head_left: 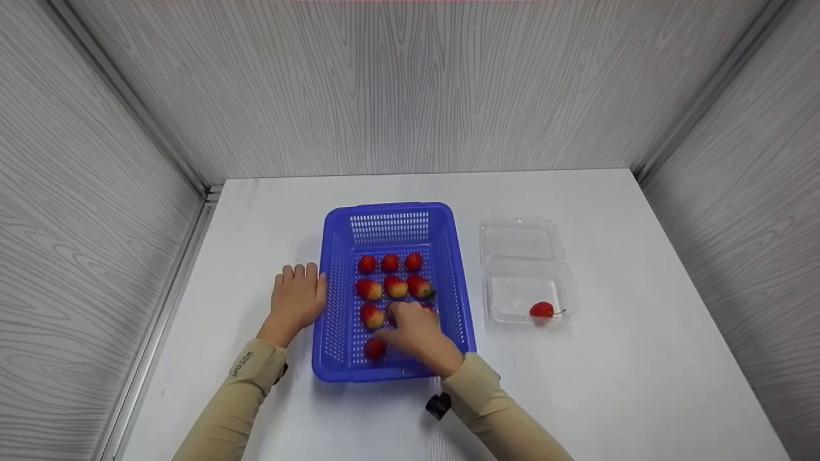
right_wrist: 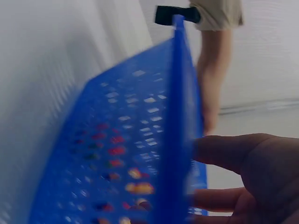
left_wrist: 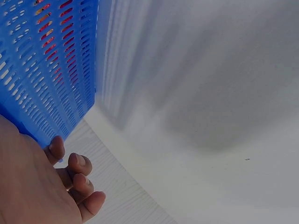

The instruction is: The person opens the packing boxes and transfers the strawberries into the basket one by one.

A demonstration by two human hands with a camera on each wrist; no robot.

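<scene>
Red strawberries in rows inside blue basket

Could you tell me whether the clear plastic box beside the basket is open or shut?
Open. The clear plastic box has its lid folded back flat on the table, and one strawberry lies in its tray.

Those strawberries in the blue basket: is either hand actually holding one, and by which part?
Cannot tell. The right hand covers a strawberry in the basket, grip hidden. The left hand lies flat against the basket's outer wall, holding nothing.

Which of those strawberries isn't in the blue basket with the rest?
The lone strawberry lying in the clear plastic clamshell box, to the right of the blue basket. All the others sit inside the basket.
</scene>
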